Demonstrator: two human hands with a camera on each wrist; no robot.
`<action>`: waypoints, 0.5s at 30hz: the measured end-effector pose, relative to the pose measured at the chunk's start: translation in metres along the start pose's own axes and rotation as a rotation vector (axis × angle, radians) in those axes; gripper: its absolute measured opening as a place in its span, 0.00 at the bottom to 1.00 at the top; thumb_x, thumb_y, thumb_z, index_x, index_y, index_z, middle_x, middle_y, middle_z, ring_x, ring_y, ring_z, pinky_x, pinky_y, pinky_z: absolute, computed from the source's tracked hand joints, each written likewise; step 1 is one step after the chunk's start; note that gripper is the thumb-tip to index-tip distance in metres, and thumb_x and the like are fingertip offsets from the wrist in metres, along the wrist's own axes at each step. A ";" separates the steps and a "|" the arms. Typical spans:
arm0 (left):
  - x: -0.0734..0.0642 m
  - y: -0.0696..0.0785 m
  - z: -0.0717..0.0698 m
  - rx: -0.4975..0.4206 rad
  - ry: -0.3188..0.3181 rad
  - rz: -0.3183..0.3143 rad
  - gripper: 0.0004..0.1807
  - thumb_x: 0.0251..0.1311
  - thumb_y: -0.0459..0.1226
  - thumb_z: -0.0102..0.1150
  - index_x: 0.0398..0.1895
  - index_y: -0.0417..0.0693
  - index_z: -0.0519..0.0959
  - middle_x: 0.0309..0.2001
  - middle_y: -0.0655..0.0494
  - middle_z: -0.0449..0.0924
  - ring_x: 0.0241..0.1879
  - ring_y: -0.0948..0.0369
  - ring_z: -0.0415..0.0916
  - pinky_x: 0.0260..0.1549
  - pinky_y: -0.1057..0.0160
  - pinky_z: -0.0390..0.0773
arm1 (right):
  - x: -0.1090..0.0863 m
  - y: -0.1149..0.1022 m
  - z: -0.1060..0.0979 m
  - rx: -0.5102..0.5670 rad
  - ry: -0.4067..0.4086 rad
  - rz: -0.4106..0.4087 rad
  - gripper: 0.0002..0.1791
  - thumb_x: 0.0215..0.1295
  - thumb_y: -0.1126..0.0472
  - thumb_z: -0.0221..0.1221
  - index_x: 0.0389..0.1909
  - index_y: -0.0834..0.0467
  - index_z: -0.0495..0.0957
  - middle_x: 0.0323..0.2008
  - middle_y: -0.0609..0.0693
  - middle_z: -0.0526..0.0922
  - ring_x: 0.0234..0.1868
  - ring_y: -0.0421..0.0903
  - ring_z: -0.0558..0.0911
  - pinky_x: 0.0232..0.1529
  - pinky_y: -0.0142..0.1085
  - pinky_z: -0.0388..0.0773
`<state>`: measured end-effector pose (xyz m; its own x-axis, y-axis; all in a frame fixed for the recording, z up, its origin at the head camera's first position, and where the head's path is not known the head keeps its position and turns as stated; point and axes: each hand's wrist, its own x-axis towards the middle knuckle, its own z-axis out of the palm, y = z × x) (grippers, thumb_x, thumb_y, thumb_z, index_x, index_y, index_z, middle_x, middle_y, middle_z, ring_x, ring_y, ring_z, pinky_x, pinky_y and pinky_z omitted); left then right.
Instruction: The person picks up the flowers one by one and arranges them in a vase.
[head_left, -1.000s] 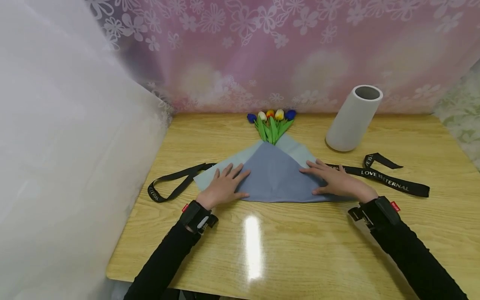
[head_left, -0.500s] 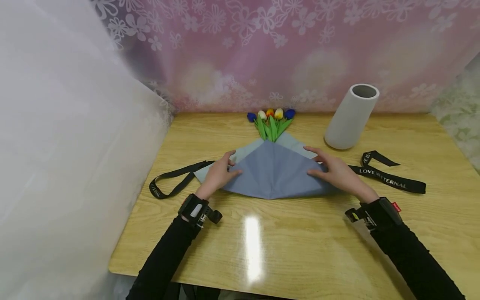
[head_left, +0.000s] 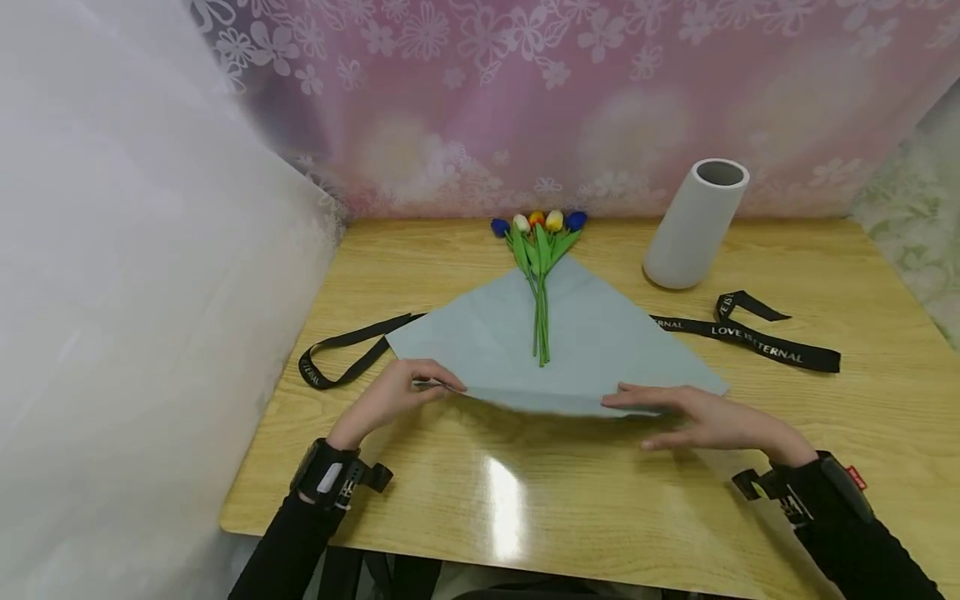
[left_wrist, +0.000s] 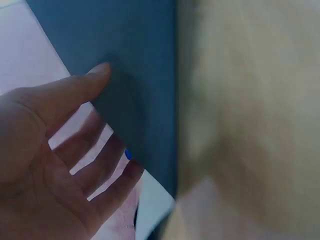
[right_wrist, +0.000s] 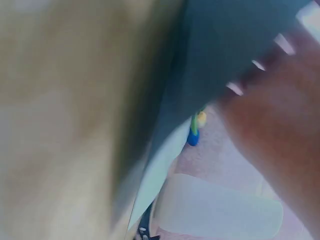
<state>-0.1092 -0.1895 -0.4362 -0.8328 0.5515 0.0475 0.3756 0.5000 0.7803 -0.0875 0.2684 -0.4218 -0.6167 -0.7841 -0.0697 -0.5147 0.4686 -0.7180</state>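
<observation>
Light blue-grey wrapping paper [head_left: 600, 342] lies spread on the table, its near edge lifted. In the left wrist view its darker blue face [left_wrist: 135, 45] shows. My left hand [head_left: 382, 400] pinches the near edge at the left, thumb on the blue face and fingers behind. At the near edge's right, my right hand [head_left: 712, 421] touches the paper with straight fingers, the thumb held apart below; this hand is blurred in its wrist view. A bunch of tulips [head_left: 542, 267], blue, white, yellow and orange, rests on the paper with its stems bare.
A black ribbon with white lettering [head_left: 780, 350] runs under the paper, and its looped left end [head_left: 352, 333] shows beyond it. A white vase [head_left: 693, 225] stands at the back right. A pink floral cloth [head_left: 450, 108] hangs behind the wooden table [head_left: 600, 517].
The blue flap that covered the stems has been drawn back toward me, baring the stems and the paper's lighter face. Both hands have moved nearer to me and apart.
</observation>
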 end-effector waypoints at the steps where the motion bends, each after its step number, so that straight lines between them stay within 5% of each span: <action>1: -0.004 0.000 0.002 0.027 -0.019 0.001 0.12 0.67 0.31 0.64 0.47 0.57 0.89 0.46 0.64 0.87 0.50 0.61 0.82 0.56 0.55 0.80 | -0.003 0.000 0.005 0.012 -0.035 -0.026 0.35 0.69 0.51 0.65 0.75 0.50 0.67 0.74 0.59 0.65 0.78 0.39 0.57 0.69 0.21 0.57; 5: -0.015 0.001 0.011 0.191 -0.076 0.018 0.15 0.66 0.26 0.62 0.45 0.55 0.89 0.48 0.61 0.87 0.53 0.58 0.82 0.54 0.58 0.80 | -0.009 0.000 0.017 0.035 -0.100 -0.093 0.38 0.66 0.50 0.67 0.75 0.52 0.67 0.78 0.61 0.57 0.80 0.35 0.41 0.69 0.15 0.36; 7: -0.016 0.004 0.012 0.264 -0.100 0.016 0.17 0.65 0.24 0.58 0.45 0.52 0.90 0.48 0.58 0.87 0.52 0.56 0.82 0.45 0.63 0.81 | -0.010 -0.003 0.015 -0.004 -0.092 -0.064 0.36 0.66 0.49 0.66 0.74 0.51 0.68 0.77 0.60 0.58 0.80 0.33 0.43 0.72 0.19 0.41; 10: -0.011 0.014 0.011 0.313 -0.092 -0.028 0.19 0.65 0.23 0.54 0.49 0.49 0.88 0.52 0.53 0.86 0.46 0.55 0.82 0.35 0.65 0.75 | -0.004 -0.007 0.006 -0.118 0.003 -0.001 0.32 0.68 0.48 0.65 0.72 0.49 0.71 0.76 0.60 0.62 0.80 0.45 0.50 0.75 0.42 0.60; 12: 0.000 0.022 0.010 0.347 -0.057 -0.036 0.16 0.69 0.28 0.55 0.55 0.47 0.85 0.57 0.49 0.83 0.49 0.52 0.81 0.39 0.62 0.78 | 0.007 -0.007 -0.001 -0.200 0.097 0.025 0.32 0.67 0.50 0.66 0.71 0.50 0.72 0.75 0.61 0.62 0.80 0.56 0.52 0.69 0.59 0.66; 15: 0.023 0.027 0.012 0.418 -0.022 -0.017 0.26 0.69 0.42 0.63 0.68 0.47 0.76 0.70 0.42 0.70 0.66 0.44 0.70 0.62 0.47 0.73 | 0.035 -0.002 -0.009 -0.307 0.171 0.015 0.42 0.60 0.49 0.72 0.74 0.51 0.68 0.78 0.63 0.54 0.79 0.69 0.45 0.64 0.74 0.57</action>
<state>-0.1135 -0.1551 -0.4221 -0.8333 0.5524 0.0197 0.4980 0.7349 0.4604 -0.1135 0.2442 -0.4165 -0.7033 -0.7086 0.0572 -0.6439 0.6007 -0.4739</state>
